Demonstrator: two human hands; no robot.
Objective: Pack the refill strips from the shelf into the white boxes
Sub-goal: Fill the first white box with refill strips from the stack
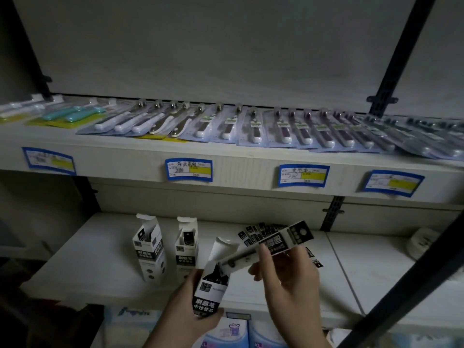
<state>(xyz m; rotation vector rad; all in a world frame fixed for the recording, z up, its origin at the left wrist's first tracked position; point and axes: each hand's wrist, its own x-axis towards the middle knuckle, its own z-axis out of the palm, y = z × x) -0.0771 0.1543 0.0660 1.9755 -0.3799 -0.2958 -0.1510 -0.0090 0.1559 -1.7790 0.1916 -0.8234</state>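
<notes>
The left hand [185, 305] grips the white box [213, 285] while the right hand [283, 272] pinches a refill strip [271, 244] slanting up-right from its open mouth.

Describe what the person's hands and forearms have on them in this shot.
Both the left hand and right hand are bare: no gloves, rings, watch or bracelet show. The forearms reaching up from the bottom edge are uncovered too; no sleeve shows in the frame. The light is dim, so finer marks cannot be told.

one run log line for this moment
step: insert strip | left hand: holds box | right hand: feeds strip into box | shelf: two open boxes, loose strips
</notes>
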